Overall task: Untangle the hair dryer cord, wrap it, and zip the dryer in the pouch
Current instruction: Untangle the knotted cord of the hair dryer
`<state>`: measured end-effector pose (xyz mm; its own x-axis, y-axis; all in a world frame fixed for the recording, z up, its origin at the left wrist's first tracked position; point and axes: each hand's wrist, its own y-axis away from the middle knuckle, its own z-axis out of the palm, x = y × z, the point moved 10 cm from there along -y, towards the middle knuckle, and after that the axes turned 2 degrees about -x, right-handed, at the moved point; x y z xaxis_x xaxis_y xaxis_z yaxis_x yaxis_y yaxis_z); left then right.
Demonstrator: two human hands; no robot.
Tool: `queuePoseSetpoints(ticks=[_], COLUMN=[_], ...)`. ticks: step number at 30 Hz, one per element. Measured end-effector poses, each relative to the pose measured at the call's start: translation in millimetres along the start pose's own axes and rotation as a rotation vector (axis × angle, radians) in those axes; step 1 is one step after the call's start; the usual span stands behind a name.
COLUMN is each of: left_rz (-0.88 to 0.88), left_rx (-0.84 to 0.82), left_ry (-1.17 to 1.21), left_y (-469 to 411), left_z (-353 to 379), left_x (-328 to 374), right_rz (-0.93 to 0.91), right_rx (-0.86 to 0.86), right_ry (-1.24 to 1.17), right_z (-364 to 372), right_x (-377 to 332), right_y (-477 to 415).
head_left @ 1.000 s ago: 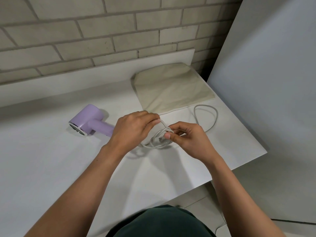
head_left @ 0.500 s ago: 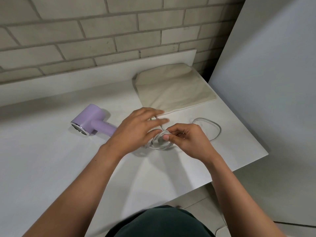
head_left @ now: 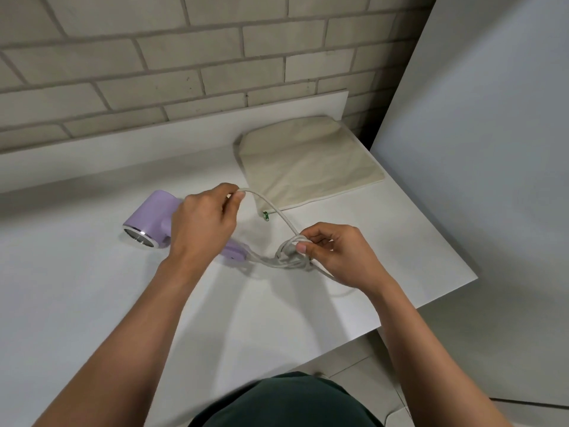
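A lilac hair dryer lies on the white table, its metal nozzle facing me; its handle runs under my left hand. My left hand pinches a strand of the white cord and holds it raised and taut. That strand slopes down to the right into a tangled bundle of cord loops. My right hand is closed on that bundle just above the table. A flat beige pouch lies behind the hands, with a green zipper pull at its near corner.
A brick wall stands behind the table. A pale panel rises on the right, just past the table's right edge. The table's front right corner drops to a tiled floor.
My left hand has pulled a strand of cord up and to the left, away from the bundle. The loose loop that lay to the right of my right hand has been drawn in.
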<state>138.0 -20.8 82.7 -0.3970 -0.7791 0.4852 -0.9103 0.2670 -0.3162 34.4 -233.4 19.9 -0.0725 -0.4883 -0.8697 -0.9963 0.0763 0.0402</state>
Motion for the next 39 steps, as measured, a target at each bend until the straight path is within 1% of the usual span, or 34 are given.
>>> queuePoseSetpoints(ticks=[2, 4, 6, 7, 9, 12, 14, 15, 16, 17, 19, 21, 23, 25, 29, 31, 34, 36, 37, 39], left_rz=[0.001, 0.007, 0.061, 0.129, 0.335, 0.646, 0.748, 0.739, 0.693, 0.649, 0.566, 0.42, 0.249, 0.134, 0.009, -0.058, -0.101, -0.125, -0.129, -0.075], left_rx=[-0.027, -0.044, -0.056, -0.064, -0.1, -0.266, -0.359, -0.398, -0.411, -0.381, -0.247, -0.153, -0.099, -0.097, -0.144, -0.142, -0.129, -0.149, -0.161, -0.162], left_ry=[0.012, -0.026, -0.061, -0.075, -0.123, -0.185, -0.195, -0.173, -0.154, -0.152, -0.144, -0.007, 0.224, 0.381, 0.502, 0.559, 0.601, 0.6, 0.572, 0.412], left_y=[0.5, -1.4, -1.1, 0.1, 4.6, 18.7, 29.1, 31.8, 31.9, 30.6, 27.0, 19.8, 11.3, 6.2, 7.6, 7.7, 7.4, 4.3, 2.4, -3.0], left_z=[-0.3, 0.1, 0.6, 2.4, 8.1, 33.9, 46.5, 48.2, 47.1, 43.7, 31.4, 14.8, 0.3, -6.6, -5.8, -3.4, -3.5, 1.1, 4.5, 8.6], left_x=[-1.0, 1.0, 9.5, 17.4, 39.9, 71.6, 81.5, 82.9, 82.2, 81.2, 77.1, 70.7, 59.0, 51.5, 46.3, 39.4, 33.4, 27.7, 23.6, 16.1], right_rz=[0.004, -0.017, -0.032, -0.041, -0.063, -0.091, -0.097, -0.096, -0.089, -0.072, -0.041, -0.022, -0.018, -0.023, -0.035, -0.028, -0.01, -0.015, -0.024, -0.038], right_rx=[-0.001, 0.002, -0.002, -0.013, -0.04, -0.047, -0.037, -0.033, -0.025, -0.011, 0.03, 0.063, 0.055, 0.054, 0.087, 0.049, -0.033, -0.041, -0.041, -0.056], right_ry=[-0.002, 0.023, 0.041, 0.05, 0.08, 0.076, 0.039, 0.022, 0.0, -0.035, -0.12, -0.166, -0.157, -0.137, -0.157, -0.211, -0.306, -0.335, -0.338, -0.334], right_z=[0.9, 1.8, 2.9, 3.6, 5.5, 4.8, 1.9, 1.2, 0.6, -0.2, -3.2, -5.2, -1.8, 3.3, 6.8, 11.5, 22.5, 24.8, 25.0, 25.5], right_x=[2.1, -0.8, -3.7, -5.0, -6.8, -10.2, -12.7, -13.2, -12.5, -10.5, -4.5, 0.8, 2.5, 1.6, -1.4, -2.5, -4.4, -6.1, -6.6, -7.7], right_y=[-0.1, -1.8, -2.6, -2.8, -2.7, -1.7, -0.8, 0.0, 0.9, 1.5, 1.9, 2.7, 3.6, 4.6, 2.0, 0.6, 0.8, 0.6, 0.0, -0.1])
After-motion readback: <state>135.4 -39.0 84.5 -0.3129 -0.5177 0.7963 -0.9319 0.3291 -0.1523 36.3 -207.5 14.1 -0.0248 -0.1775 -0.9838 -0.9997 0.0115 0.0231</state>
